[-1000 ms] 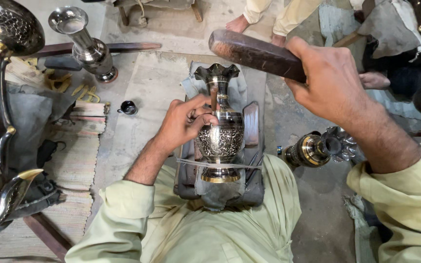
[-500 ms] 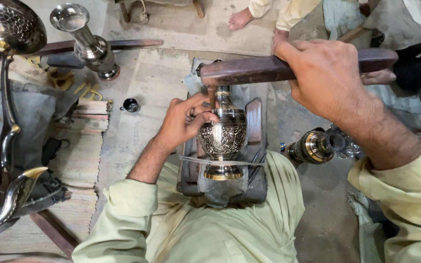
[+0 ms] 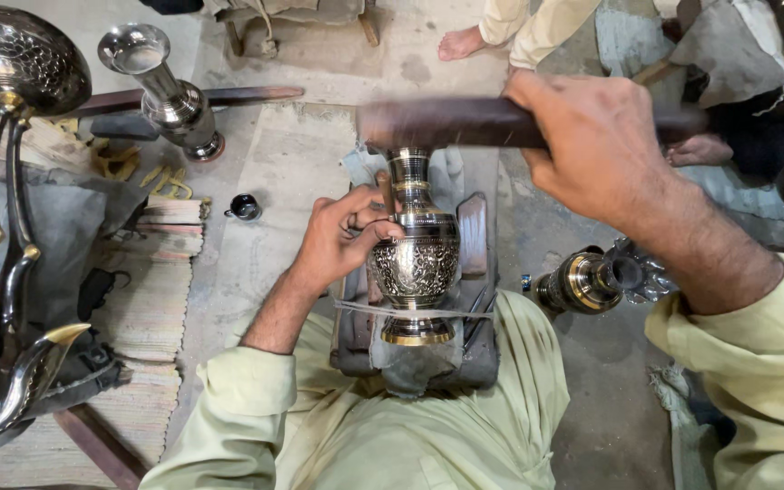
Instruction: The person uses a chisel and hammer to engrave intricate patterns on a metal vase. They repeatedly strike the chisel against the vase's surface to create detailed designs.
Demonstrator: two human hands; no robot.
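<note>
Your left hand [image 3: 342,238] sits at the centre of the frame, its fingers curled against the shoulder and neck of the engraved metal vase [image 3: 416,254], pinching something small that is too hidden to make out. The vase stands upright just to the right of that hand, its foot resting in a padded wooden cradle [image 3: 474,272] on your lap, with a thin strap across its stem.

Your right hand [image 3: 592,145] is in the upper right of the frame, closed tight around a dark wooden mallet [image 3: 446,122]. The mallet lies level and blurred across the top of the frame, its head right over the vase's mouth.

A second metal vase [image 3: 583,281] lies on its side at right centre. A tall silver vase [image 3: 161,86] stands at upper left, with a small dark cup [image 3: 245,209] below it.
</note>
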